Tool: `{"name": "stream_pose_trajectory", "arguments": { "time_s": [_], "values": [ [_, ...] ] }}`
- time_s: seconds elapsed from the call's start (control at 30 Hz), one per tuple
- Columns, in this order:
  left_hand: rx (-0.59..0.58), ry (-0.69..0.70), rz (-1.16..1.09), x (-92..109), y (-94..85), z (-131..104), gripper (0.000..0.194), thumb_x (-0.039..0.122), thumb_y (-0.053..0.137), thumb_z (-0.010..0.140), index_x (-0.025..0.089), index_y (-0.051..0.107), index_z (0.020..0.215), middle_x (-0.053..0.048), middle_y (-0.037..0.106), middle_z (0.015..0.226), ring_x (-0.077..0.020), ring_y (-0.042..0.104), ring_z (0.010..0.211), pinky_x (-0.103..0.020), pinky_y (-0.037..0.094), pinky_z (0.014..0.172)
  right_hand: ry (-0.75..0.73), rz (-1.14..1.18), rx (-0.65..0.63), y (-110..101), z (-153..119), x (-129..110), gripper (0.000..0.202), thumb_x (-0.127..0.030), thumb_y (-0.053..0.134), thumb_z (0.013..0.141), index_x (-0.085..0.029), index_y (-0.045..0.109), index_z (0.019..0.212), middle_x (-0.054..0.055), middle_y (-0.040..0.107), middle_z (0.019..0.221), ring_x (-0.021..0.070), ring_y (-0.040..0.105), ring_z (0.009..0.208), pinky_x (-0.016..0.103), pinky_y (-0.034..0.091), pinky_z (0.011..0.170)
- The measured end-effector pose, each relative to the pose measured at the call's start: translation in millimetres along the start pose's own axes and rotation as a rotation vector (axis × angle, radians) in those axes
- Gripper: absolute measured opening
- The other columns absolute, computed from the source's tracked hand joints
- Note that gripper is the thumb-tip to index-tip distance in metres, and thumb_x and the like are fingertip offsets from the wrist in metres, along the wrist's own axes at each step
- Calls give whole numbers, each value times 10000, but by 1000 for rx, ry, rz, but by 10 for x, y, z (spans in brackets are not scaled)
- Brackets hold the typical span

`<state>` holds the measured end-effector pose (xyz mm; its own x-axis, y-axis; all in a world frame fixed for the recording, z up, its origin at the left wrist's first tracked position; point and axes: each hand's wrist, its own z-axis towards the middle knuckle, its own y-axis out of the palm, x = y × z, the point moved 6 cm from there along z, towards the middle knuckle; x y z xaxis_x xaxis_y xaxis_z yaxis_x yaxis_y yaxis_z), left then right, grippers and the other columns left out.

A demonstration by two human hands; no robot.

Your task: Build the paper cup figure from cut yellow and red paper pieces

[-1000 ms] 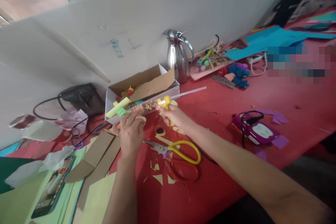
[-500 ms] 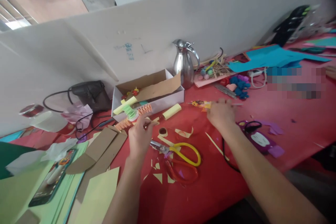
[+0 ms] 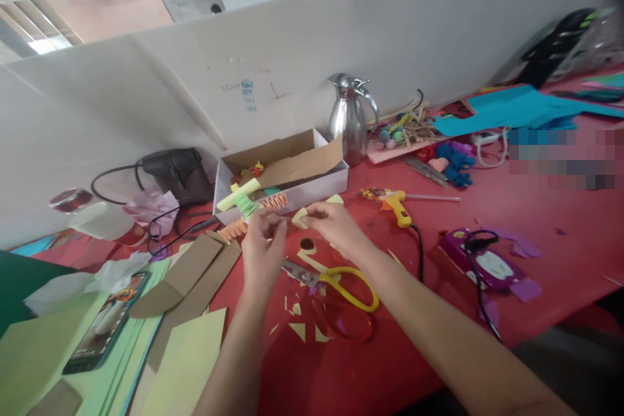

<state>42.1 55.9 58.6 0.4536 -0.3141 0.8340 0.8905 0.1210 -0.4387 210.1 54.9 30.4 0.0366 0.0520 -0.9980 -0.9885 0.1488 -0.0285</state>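
My left hand [image 3: 264,242] is closed in a pinch in front of the box; what its fingers hold, if anything, is too small to make out. Just behind it is a pleated paper piece, green [image 3: 247,206] in the middle with orange folded strips [image 3: 275,201] at its sides, partly hidden by the hand. Close by on the right, my right hand [image 3: 331,224] pinches a small yellow paper piece [image 3: 299,217]. Below both hands, scissors [image 3: 348,279] with yellow and red handles lie among yellow paper scraps [image 3: 297,331]. The yellow glue gun [image 3: 400,206] rests on the table, untouched.
A white box [image 3: 312,179] and a steel jug [image 3: 347,120] stand along the partition [image 3: 170,91]. Cardboard [image 3: 195,279], coloured paper [image 3: 182,364] and a phone [image 3: 107,325] lie left. A purple device [image 3: 480,260] with a black cord is at right.
My right hand has let go of the glue gun and moved left beside my left hand, where it now pinches the yellow paper piece. The glue gun lies on the table.
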Motion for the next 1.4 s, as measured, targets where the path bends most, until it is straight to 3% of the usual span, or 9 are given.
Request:
{"name": "stream_pose_trajectory", "arguments": {
  "time_s": [0.1, 0.17, 0.37, 0.5, 0.63, 0.9, 1.1, 1.27, 1.4],
  "values": [
    [238, 106, 411, 37, -212, 6, 169, 275, 563, 853, 214, 667, 971, -48, 687, 894, -178, 636, 747, -300, 465, 711, 3, -56, 147, -62, 178, 125, 157, -276, 619, 749, -177, 701, 840, 13, 705, 781, 161, 627, 719, 265, 471, 659],
    [286, 122, 561, 23, -261, 4, 172, 283, 562, 852, 220, 706, 920, -50, 672, 889, -170, 611, 689, -302, 454, 702, -9, -99, 172, -44, 299, 173, 143, -267, 622, 743, -181, 705, 823, 16, 703, 754, 173, 627, 710, 267, 463, 637],
    [263, -24, 684, -136, -294, 34, 230, 415, 564, 850, 230, 695, 813, -51, 705, 846, -203, 624, 682, -302, 414, 628, -62, -172, 195, 90, 469, 129, 155, -265, 598, 802, -195, 736, 812, 29, 724, 754, 193, 657, 751, 272, 461, 678],
    [51, -260, 747, -371, -386, 103, 425, 601, 561, 789, 237, 635, 582, -42, 643, 551, -238, 605, 582, -308, 372, 563, -83, -213, 213, 112, 511, 113, 183, -268, 588, 823, -189, 748, 861, 49, 751, 847, 205, 666, 810, 284, 466, 735],
    [5, -370, 714, -495, -494, 116, 394, 614, 606, 737, 237, 689, 658, -49, 674, 584, -256, 640, 626, -316, 407, 599, -106, -238, 206, 114, 552, 137, 179, -269, 594, 828, -185, 749, 861, 48, 759, 856, 202, 671, 814, 280, 464, 749],
    [176, -114, 730, -299, -399, 62, 295, 516, 561, 831, 248, 675, 788, -36, 713, 765, -229, 637, 701, -313, 406, 645, -139, -245, 180, 166, 541, 130, 162, -249, 601, 826, -186, 749, 841, 40, 754, 843, 200, 665, 811, 283, 462, 760],
    [130, -196, 804, -409, -413, 57, 287, 510, 605, 800, 245, 673, 714, -60, 698, 680, -258, 616, 636, -321, 379, 592, -175, -226, 142, 203, 564, 159, 162, -249, 599, 819, -182, 747, 817, 34, 754, 833, 202, 663, 814, 287, 462, 757],
    [179, -2, 700, -295, -387, 60, 216, 412, 579, 836, 223, 681, 823, -49, 706, 848, -203, 631, 685, -314, 429, 694, -173, -200, 107, 237, 593, 207, 181, -271, 596, 816, -181, 752, 820, 19, 755, 839, 193, 666, 826, 267, 457, 748],
    [160, -34, 672, -326, -372, 62, 214, 393, 578, 834, 218, 698, 852, -41, 693, 854, -190, 625, 679, -315, 435, 703, -138, -186, 80, 256, 613, 226, 190, -273, 583, 810, -187, 753, 803, -2, 741, 783, 183, 655, 783, 259, 452, 702]
  ]
}}
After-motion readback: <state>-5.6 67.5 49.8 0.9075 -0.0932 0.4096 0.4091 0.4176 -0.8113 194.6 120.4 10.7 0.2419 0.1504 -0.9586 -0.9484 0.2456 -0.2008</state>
